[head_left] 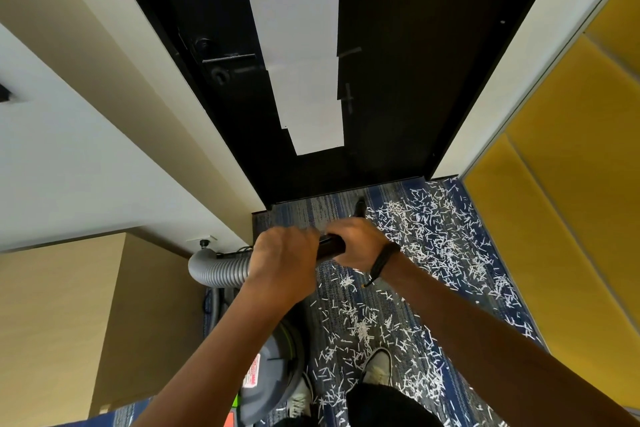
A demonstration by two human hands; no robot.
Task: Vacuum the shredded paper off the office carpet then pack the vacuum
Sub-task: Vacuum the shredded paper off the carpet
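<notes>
We stand on a blue-and-grey striped carpet (304, 211) before a closed black door (398, 80), both hands wrapped around one black vacuum wand (330, 246). Our left hand (282, 262) grips the wand where a single grey ribbed hose (218, 269) joins it, fingers curled over the top. Our right hand (356, 243) holds the wand just beside the left, fingers curled round the far side (a dark braided band (381, 263) circles that wrist). The wand's far end (360, 206) shows as a dark tip low on the carpet, near the door's bottom edge.

Shredded paper (429, 239), in thin white strips too many to count, lies scattered thickly over the right half of the carpet up to the yellow panelled wall (561, 218), and thins toward our feet. The strip of carpet along the door's left bottom edge shows almost none.

One round grey vacuum canister (277, 371), smooth plastic with a white-and-red label, sits on the carpet at our left, touching or just beside the left of our two pale canvas shoes (377, 367). The hose arcs up from behind it.

Several overlapping white paper sheets (301, 62) are taped in a column down the door, beside one black lever handle (225, 59). A white wall (86, 166) and tan panels (52, 322) close the left side.
</notes>
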